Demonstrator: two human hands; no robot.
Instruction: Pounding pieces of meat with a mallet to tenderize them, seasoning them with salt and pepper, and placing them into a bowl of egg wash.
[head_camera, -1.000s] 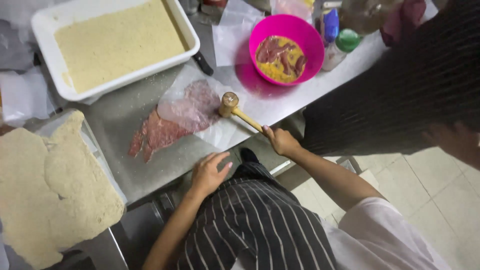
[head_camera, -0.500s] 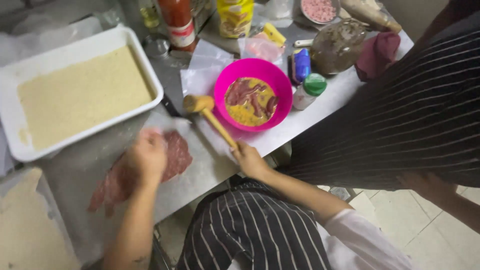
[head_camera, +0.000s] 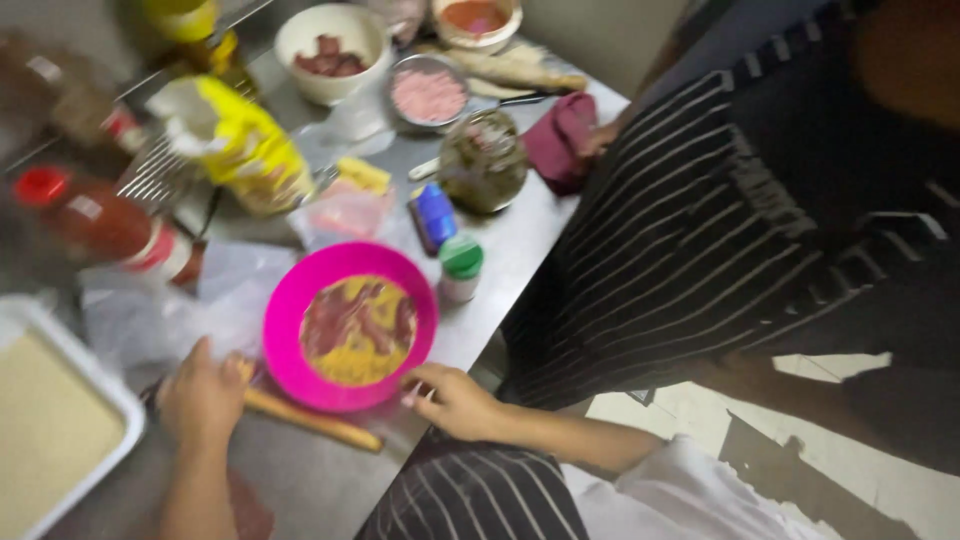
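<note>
A pink bowl (head_camera: 285, 300) with meat pieces in yellow egg stands on the steel counter (head_camera: 515, 250). My right hand (head_camera: 455, 400) grips its near rim with the fingertips. My left hand (head_camera: 200, 398) is closed over the head end of a wooden mallet (head_camera: 315, 425), which lies on the counter just in front of the bowl, its handle pointing right. A flattened piece of raw meat (head_camera: 248, 510) shows at the bottom edge, below my left forearm.
A white tray of breadcrumbs (head_camera: 112, 385) sits at the left. Behind the bowl stand a red sauce bottle (head_camera: 100, 225), yellow bag (head_camera: 245, 150), green-lidded shaker (head_camera: 460, 268), blue container (head_camera: 435, 215), glass jar (head_camera: 483, 160) and white bowl (head_camera: 330, 40). Another person in a striped apron (head_camera: 700, 230) stands at the right.
The view has swung right toward the bowl. My right hand let go of the mallet and moved to the bowl's rim. My left hand left the meat and now covers the mallet's head.
</note>
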